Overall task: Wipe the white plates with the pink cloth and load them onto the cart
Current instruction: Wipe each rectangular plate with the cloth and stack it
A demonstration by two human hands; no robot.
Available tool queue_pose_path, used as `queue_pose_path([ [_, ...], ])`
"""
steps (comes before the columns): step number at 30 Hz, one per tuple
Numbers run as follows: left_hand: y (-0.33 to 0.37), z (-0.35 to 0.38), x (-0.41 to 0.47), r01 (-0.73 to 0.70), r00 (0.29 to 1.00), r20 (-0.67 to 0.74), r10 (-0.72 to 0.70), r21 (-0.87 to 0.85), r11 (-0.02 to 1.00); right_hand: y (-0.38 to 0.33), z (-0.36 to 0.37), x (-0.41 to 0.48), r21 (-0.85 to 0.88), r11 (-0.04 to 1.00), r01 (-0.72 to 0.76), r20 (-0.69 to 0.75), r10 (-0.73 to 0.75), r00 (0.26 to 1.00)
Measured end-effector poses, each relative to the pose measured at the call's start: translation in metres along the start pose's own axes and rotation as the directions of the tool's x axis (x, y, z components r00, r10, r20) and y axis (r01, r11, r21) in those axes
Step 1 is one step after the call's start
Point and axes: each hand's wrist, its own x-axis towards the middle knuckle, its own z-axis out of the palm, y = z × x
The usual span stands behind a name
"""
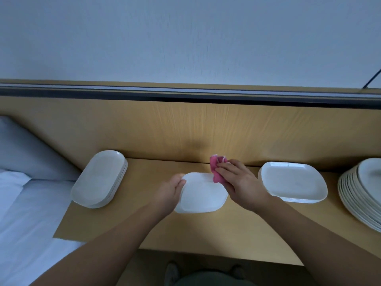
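A glossy white rounded-square plate [203, 195] is lying near the middle of the light wooden counter [144, 223], and it is the one being wiped. The left hand [173, 190] is gripping its left rim, fingers curled round the edge. The right hand [241, 182] is bunching the crumpled pink cloth [216, 170] in its fingers and pressing it onto the plate's far right corner.

To wipe well, the left hand should be bracing the plate against the push while the cloth is sweeping across the whole face and rim, not this corner alone.

A stack of oblong white plates [101, 178] is sitting to the left. A stack of rounded-square white plates [292, 182] is sitting just right, and a taller stack of round white plates [362, 195] is sitting further right. The cart is not in view.
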Motion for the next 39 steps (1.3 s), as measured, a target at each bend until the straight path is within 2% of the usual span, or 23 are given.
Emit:
queue_pose_path([
  [5,-0.004,-0.002,0.006,0.114,0.993,0.018,-0.114,-0.022,0.993,-0.002,0.01,0.001,0.014,1.0,0.014,0.087,-0.015,0.996],
  [10,-0.011,-0.006,0.016,0.279,0.934,0.206,-0.293,0.093,0.956,0.002,0.026,0.004,0.033,0.999,-0.006,0.188,0.0,0.982],
  [13,-0.008,-0.009,0.019,0.28,0.928,0.23,-0.294,0.089,0.956,-0.001,0.038,0.015,0.047,0.999,-0.006,0.204,-0.003,0.979],
  [16,-0.008,-0.01,0.021,0.221,0.95,0.209,-0.232,0.075,0.972,-0.011,0.052,0.034,0.066,0.998,0.018,0.276,-0.036,0.96],
  [18,-0.008,-0.011,0.02,0.191,0.956,0.213,-0.203,0.073,0.979,-0.016,0.064,0.046,0.07,0.997,0.033,0.398,-0.058,0.915],
  [22,-0.013,-0.012,0.02,0.15,0.963,0.223,-0.15,0.021,0.989,-0.02,0.085,0.05,0.106,0.992,-0.068,0.64,-0.016,0.768],
  [26,-0.021,-0.01,0.019,0.175,0.961,0.218,-0.168,-0.01,0.985,-0.017,0.08,0.054,0.153,0.965,-0.211,0.65,0.062,0.758],
  [30,-0.025,-0.005,0.021,0.181,0.959,0.221,-0.176,-0.003,0.983,-0.021,0.084,0.064,0.141,0.976,-0.166,0.677,0.028,0.736],
  [34,-0.028,-0.002,0.021,0.205,0.958,0.199,-0.205,0.018,0.978,-0.021,0.087,0.069,0.137,0.963,-0.234,0.717,0.066,0.694],
  [39,-0.028,0.002,0.022,0.259,0.948,0.192,-0.253,-0.008,0.966,-0.01,0.082,0.06,0.13,0.944,-0.304,0.702,0.129,0.7],
])
